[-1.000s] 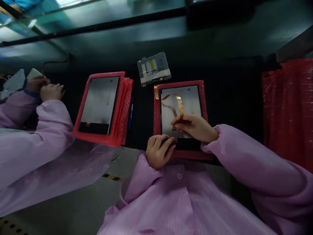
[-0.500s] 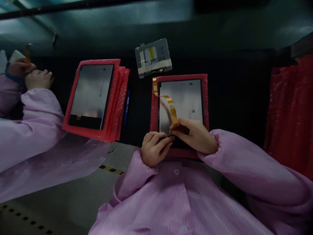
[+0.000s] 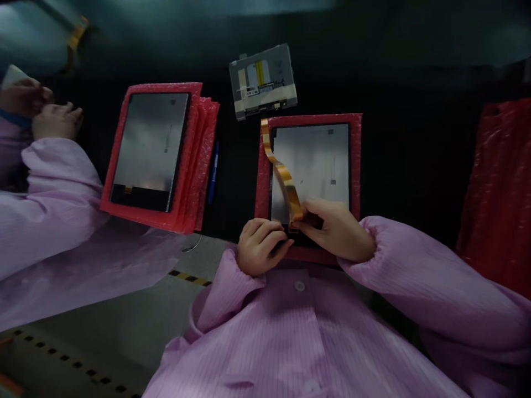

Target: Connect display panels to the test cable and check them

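Observation:
An orange ribbon cable curves over the left side of a grey-backed display panel. My right hand pinches the cable's near end between thumb and fingers, just above the black strip along the panel's lower edge. Beside it, at the panel's lower left corner, my left hand has its fingers curled, thumb close to the fingertips. What it grips, if anything, is hidden. The panel lies on a red bubble-wrap sheet. The cable's far end rests near that sheet's upper left corner.
Beyond the panel sits a grey taped circuit unit. To the left, another display panel tops stacked red wrap, with a blue pen alongside. A co-worker's hands are at far left. More red wrap hangs at right.
My right hand has brought the cable's near end slightly lower, close to the panel's lower edge. The cable now lies flatter. The whole view has shifted a little.

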`<state>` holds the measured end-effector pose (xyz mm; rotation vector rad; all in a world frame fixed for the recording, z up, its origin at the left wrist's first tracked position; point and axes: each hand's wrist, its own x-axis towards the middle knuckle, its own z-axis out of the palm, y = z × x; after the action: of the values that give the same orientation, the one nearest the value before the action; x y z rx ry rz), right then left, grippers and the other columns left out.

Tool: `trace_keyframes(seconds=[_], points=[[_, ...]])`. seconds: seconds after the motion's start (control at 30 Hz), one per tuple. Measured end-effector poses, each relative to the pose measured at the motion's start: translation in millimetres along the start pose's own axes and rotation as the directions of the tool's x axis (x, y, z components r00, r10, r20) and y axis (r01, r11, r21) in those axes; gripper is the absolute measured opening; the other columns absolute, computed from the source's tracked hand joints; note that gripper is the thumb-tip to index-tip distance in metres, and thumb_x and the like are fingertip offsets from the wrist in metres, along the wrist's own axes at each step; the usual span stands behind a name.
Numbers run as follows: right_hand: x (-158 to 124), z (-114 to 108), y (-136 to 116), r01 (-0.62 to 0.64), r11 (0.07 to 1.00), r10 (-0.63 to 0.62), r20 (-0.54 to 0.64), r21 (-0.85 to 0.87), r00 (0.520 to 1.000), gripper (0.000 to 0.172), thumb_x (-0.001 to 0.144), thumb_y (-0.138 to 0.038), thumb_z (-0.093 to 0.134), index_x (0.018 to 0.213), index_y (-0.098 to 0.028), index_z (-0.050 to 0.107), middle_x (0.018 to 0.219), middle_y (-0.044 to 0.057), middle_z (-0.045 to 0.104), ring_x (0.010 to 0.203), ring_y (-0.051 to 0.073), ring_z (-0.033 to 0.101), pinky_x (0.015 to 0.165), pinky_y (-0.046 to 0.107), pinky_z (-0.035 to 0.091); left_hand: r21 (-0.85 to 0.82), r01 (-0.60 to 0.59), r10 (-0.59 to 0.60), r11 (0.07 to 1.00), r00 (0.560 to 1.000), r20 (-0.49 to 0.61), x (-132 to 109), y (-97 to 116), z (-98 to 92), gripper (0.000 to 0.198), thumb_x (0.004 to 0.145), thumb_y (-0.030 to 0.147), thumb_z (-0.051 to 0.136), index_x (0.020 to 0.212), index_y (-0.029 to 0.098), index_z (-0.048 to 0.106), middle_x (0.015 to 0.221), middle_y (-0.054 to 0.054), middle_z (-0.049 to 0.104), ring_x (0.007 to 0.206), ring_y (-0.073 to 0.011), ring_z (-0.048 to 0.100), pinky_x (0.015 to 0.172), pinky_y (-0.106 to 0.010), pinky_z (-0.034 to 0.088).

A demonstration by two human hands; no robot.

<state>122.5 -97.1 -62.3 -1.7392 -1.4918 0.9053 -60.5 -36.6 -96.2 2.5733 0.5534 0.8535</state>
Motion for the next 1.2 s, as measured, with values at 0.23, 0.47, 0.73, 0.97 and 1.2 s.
trace_keyframes(seconds=[0.23, 0.47, 0.73, 0.97, 1.2], points=[[-0.1, 0.8, 1.0, 0.024, 0.999, -0.024, -0.001, -0.027, 1.0, 0.012, 0.081, -0.015, 0.059, 0.071, -0.019, 0.053, 0.07, -0.001, 0.058, 0.064, 0.011, 0.052, 0.058, 0.023, 0.038, 0.048, -0.06, 0.063, 0.997, 0.997, -0.042, -1.6, -2.1, 0.8, 0.008, 0.078, 0.025, 0.07, 0.079, 0.021, 0.063, 0.078, 0.0, 0.069, 0.073, -0.0142, 0.06, 0.069, -0.027, 0.049], [-0.1, 0.2, 1.5, 0.009, 1.0, -0.009, 0.019, -0.025, 1.0, 0.01, 0.081, -0.015, 0.062, 0.074, -0.018, 0.055, 0.073, -0.001, 0.06, 0.065, 0.011, 0.054, 0.059, 0.023, 0.038, 0.028, -0.068, 0.069, 0.997, 0.997, -0.04, -3.9, -2.9, 1.3, 0.009, 0.076, 0.023, 0.072, 0.08, 0.021, 0.064, 0.078, -0.001, 0.069, 0.074, -0.0147, 0.06, 0.069, -0.027, 0.05], [-0.4, 0.0, -1.7, 0.018, 0.999, -0.017, 0.039, -0.029, 0.999, 0.004, 0.083, -0.015, 0.061, 0.079, -0.017, 0.06, 0.075, 0.0, 0.062, 0.069, 0.012, 0.055, 0.061, 0.024, 0.04, 0.039, -0.066, 0.068, 0.997, 0.997, -0.038, -4.1, -3.2, 1.1, 0.008, 0.077, 0.023, 0.071, 0.08, 0.02, 0.064, 0.078, -0.001, 0.069, 0.073, -0.0147, 0.06, 0.068, -0.028, 0.05], [0.0, -0.7, 0.2, 0.111, 0.992, -0.106, 0.097, -0.053, 0.99, 0.012, 0.088, -0.016, 0.057, 0.079, -0.016, 0.065, 0.078, 0.003, 0.063, 0.079, 0.015, 0.055, 0.07, 0.027, 0.043, 0.012, -0.077, 0.077, 0.997, 0.995, -0.061, -3.7, -3.9, 2.4, 0.013, 0.074, 0.02, 0.075, 0.081, 0.019, 0.064, 0.08, -0.001, 0.069, 0.074, -0.0151, 0.059, 0.068, -0.028, 0.05], [-0.8, -1.6, 0.7, 0.006, 0.999, -0.006, 0.014, 0.036, 1.0, 0.009, 0.085, -0.014, 0.058, 0.087, -0.017, 0.066, 0.082, 0.001, 0.065, 0.076, 0.013, 0.059, 0.067, 0.025, 0.044, 0.018, -0.085, 0.086, 0.996, 0.994, -0.064, -3.0, -3.7, 2.3, 0.014, 0.073, 0.019, 0.075, 0.082, 0.017, 0.064, 0.078, -0.002, 0.068, 0.073, -0.0154, 0.058, 0.067, -0.028, 0.051]])
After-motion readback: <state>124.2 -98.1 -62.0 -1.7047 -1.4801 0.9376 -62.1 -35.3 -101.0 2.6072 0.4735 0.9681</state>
